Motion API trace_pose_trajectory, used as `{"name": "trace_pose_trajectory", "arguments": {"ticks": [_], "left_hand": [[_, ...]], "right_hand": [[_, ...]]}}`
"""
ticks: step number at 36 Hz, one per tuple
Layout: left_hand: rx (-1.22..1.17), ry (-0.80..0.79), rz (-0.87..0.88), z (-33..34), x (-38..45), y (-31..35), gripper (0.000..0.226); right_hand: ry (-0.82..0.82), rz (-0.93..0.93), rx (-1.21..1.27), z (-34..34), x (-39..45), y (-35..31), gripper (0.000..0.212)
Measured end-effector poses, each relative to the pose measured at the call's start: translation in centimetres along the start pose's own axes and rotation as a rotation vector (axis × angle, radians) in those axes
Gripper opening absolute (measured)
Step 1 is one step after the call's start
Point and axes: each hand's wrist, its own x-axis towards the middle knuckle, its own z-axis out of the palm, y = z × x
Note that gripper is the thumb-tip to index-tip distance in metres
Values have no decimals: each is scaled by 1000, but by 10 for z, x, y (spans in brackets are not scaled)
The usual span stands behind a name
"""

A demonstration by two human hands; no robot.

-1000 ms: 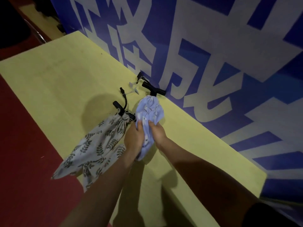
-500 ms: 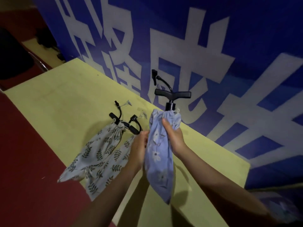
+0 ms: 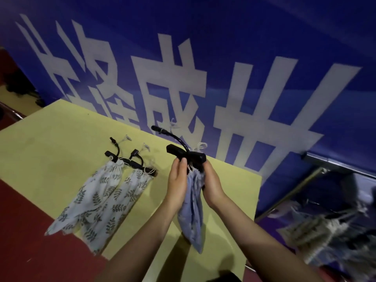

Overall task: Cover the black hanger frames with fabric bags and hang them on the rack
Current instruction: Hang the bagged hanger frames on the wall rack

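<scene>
A black hanger frame [image 3: 184, 154] with a curved hook sticks out of a light blue fabric bag [image 3: 192, 212] that I hold up above the yellow table [image 3: 50, 159]. My left hand [image 3: 179, 180] grips the bag's gathered neck from the left, thumb up against the frame. My right hand [image 3: 211, 184] grips the neck from the right. The bag hangs down between my wrists. Two more black frames in leaf-print bags [image 3: 95, 198] lie side by side on the table to the left.
A blue banner wall with large white characters [image 3: 223, 78] stands right behind the table. At the right a metal rack rail [image 3: 337, 164] carries several blurred covered hangers [image 3: 329, 231]. Dark red floor [image 3: 24, 231] lies left of the table.
The blue bag and frame have been lifted off the table and held upright. Both hands slid up from the bag's body to its neck under the frame. The view swung right, showing the rack.
</scene>
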Motion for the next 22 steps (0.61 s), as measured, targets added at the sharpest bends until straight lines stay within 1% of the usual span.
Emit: {"name": "trace_pose_trajectory", "arguments": {"ticks": [2, 3, 6, 8, 11, 15, 19, 21, 22], "left_hand": [[-48, -4, 22, 4, -7, -1, 22], [-69, 10, 21, 4, -8, -1, 23], [-135, -8, -25, 6, -17, 3, 37], [-163, -18, -84, 8, -20, 8, 45], [-167, -44, -160, 8, -23, 14, 40], [-100, -34, -159, 2, -28, 17, 36], [-93, 2, -179, -5, -32, 14, 27], [-97, 22, -208, -8, -30, 11, 28], [-105, 27, -219, -10, -29, 10, 31]], "right_hand": [[26, -53, -62, -8, -6, -7, 29], [16, -74, -94, -10, -7, -10, 26], [-17, -129, -209, -18, -12, -18, 14], [-38, -152, -257, -23, -19, -22, 15], [-32, -169, -297, -34, -26, -29, 19], [-39, -218, -399, -48, -32, -42, 20], [-94, -199, -512, -60, -36, -57, 19], [-117, -212, -539, -65, -40, -58, 16], [-132, -232, -548, -67, -42, -56, 18]]}}
